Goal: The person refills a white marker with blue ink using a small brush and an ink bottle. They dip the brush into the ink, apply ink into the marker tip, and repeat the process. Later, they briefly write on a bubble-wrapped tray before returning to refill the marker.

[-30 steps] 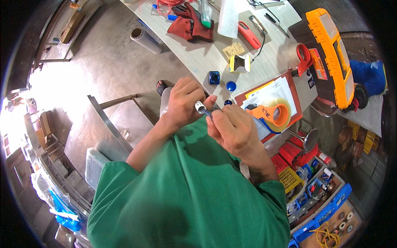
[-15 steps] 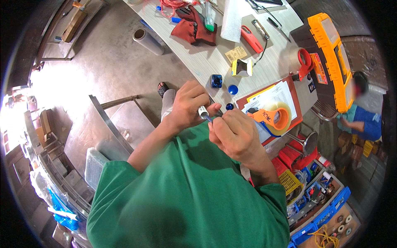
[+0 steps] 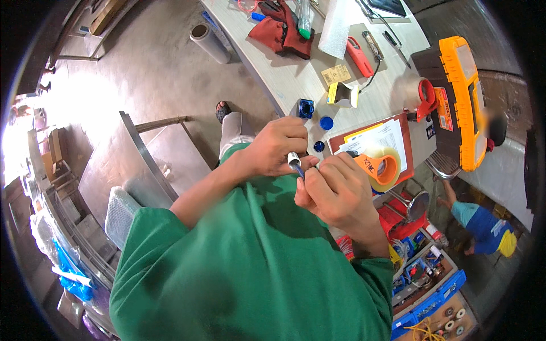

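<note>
Well, past the pale table (image 3: 283,79), a blue-clad co-worker (image 3: 489,232) shows more fully than a moment ago; the handwork seems undisturbed. The left hand (image 3: 277,145) still grips a white tube (image 3: 293,157), the right hand (image 3: 339,191) pinches a slim bluish rod (image 3: 300,170) at its mouth, how deep I can't tell.

**Obscured and Cut-Off Items**

White tube (image 3: 293,158): upper length concealed by left hand (image 3: 282,145). Blue rod (image 3: 301,170): one end covered by right hand (image 3: 343,193); entry into tube cannot be confirmed. Orange tape dispenser (image 3: 373,165), 3 o'clock: partly behind right hand. Printed sheets (image 3: 387,139), toward 2 o'clock: text too small. Dark flat device (image 3: 391,5), 1 o'clock, and yellow cord (image 3: 424,331), 5 o'clock: cut off.
</note>
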Available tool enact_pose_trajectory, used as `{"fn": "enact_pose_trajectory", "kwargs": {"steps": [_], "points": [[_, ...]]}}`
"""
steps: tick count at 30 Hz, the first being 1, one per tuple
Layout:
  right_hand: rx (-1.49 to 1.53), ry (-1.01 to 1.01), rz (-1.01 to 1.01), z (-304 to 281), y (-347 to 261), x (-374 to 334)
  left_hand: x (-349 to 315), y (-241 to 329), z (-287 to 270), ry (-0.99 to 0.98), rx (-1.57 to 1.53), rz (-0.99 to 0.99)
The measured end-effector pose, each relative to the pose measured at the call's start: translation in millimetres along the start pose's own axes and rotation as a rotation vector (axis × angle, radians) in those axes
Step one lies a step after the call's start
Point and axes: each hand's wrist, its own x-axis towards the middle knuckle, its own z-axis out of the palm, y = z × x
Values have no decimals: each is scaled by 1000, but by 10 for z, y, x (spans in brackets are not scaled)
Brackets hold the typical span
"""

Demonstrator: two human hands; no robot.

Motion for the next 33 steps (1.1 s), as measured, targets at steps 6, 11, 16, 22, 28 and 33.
{"fn": "enact_pose_trajectory", "kwargs": {"steps": [6,11,16,22,28,33], "points": [[-122,-59,-40,-43,-40,26,1,15,2,38,23,5],[-120,-61,-70,-32,-46,52,4,34,-8,35,49,9],[-72,-92,-85,-46,-50,65,3,32,-12,18,58,19],[-51,-94,-54,-75,-57,73,-5,24,27,13,40,18],[-68,-192,6,-131,-51,94,-41,-13,32,52,19,2],[-18,-187,-49,-111,9,122,-65,8,-12,33,53,-5]]}}
